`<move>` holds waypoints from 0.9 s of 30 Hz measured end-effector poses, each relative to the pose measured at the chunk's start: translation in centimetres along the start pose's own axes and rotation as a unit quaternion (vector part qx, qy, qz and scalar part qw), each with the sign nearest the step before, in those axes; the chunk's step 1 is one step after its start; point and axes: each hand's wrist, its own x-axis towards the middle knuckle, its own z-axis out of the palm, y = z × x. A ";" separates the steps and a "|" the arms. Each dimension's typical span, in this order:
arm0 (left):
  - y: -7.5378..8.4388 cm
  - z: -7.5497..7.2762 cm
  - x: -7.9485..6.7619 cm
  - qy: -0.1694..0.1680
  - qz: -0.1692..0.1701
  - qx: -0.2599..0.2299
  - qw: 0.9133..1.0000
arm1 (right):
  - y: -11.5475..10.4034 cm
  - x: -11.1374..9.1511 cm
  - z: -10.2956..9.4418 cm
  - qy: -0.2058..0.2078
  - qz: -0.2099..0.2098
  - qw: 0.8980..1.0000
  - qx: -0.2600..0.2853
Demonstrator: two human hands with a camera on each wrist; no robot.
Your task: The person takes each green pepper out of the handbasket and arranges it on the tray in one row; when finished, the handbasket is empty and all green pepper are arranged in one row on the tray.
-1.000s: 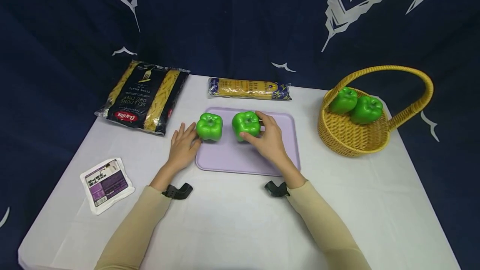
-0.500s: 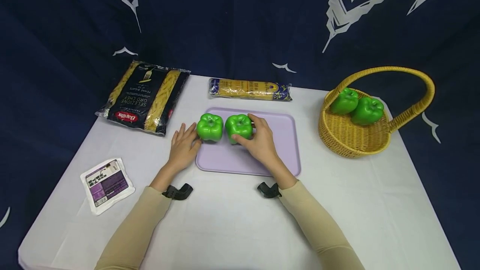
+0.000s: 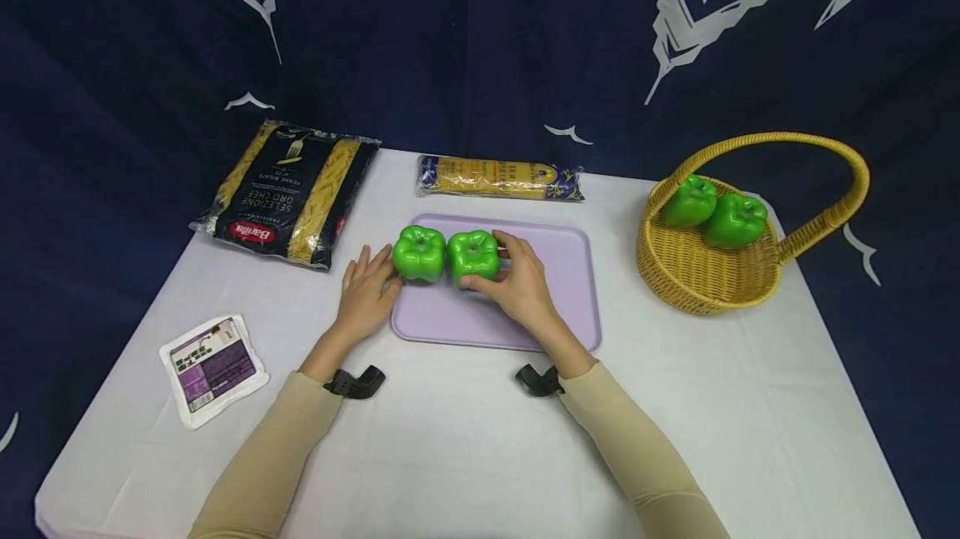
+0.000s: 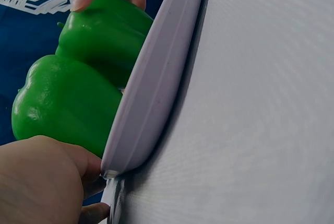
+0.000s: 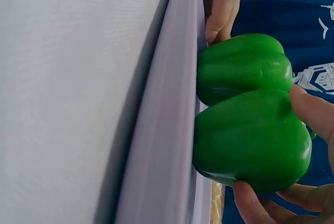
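Two green bell peppers stand side by side on the lilac tray [image 3: 525, 314]. My right hand [image 3: 521, 281] holds the right-hand bell pepper [image 3: 472, 257], thumb at its front and fingers round its far right side. In the right wrist view this pepper [image 5: 255, 140] sits right up against its neighbour. My left hand [image 3: 365, 293] lies at the tray's left edge with its fingers straight, thumb and fingertips close beside the left-hand bell pepper [image 3: 418, 253]. The left wrist view has the left hand [image 4: 42, 177] at the tray's rim, just below that pepper.
A yellow wicker basket [image 3: 678, 293] with a tall handle stands at the right, two green bell peppers [image 3: 733, 221] inside. Behind the tray lies a packet of long pasta [image 3: 495, 178]. A black penne bag [image 3: 281, 197] and a white-and-purple sachet [image 3: 214, 371] lie at the left.
My right hand has slid the right-hand bell pepper leftward across the tray, up beside the other one. The left hand and left-hand pepper have stayed in place.
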 end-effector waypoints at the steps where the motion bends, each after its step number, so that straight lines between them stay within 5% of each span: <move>1: 0.0 0.0 0.0 0.000 0.000 0.000 1.000 | 0.0 0.0 0.0 -0.002 0.001 1.000 0.000; 27: 0.0 0.0 -0.1 -0.004 0.002 0.002 1.000 | 0.4 -0.5 -0.9 -0.036 0.015 0.998 0.048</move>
